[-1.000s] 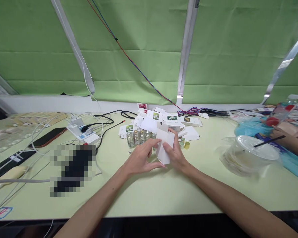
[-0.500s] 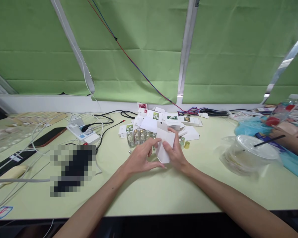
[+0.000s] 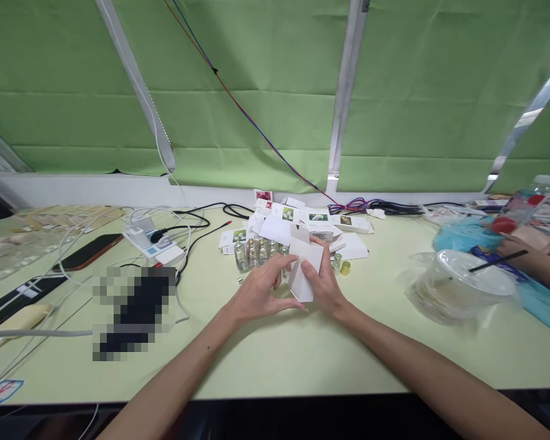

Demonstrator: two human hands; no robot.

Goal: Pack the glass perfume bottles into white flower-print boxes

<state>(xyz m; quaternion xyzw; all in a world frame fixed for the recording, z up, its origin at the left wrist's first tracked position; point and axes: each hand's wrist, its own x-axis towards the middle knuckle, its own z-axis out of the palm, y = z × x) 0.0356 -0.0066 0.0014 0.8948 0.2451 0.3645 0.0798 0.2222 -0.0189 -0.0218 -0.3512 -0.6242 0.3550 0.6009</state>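
Observation:
A small white carton (image 3: pixel 304 275) with a raised flap stands tilted between my two hands. My right hand (image 3: pixel 325 282) grips its right side, thumb across the front face. My left hand (image 3: pixel 263 290) closes on it from the left, with the thumb near its bottom edge and the index finger on its upper left edge. Just behind my left hand is a row of small glass bottles (image 3: pixel 252 252). Right of the carton lie a green cap (image 3: pixel 337 261) and a yellow cap (image 3: pixel 345 268). The inside of the carton is hidden.
Behind the bottles lies a pile of white cartons (image 3: pixel 318 223) with flower pictures. A power strip (image 3: pixel 152 241), cables and phones (image 3: pixel 89 252) are on the left. At right stand a lidded plastic cup (image 3: pixel 472 281) with a black straw and another person's arm (image 3: pixel 538 263).
Almost nothing differs. Both hands keep the same hold on the white carton, and the view has shifted very slightly.

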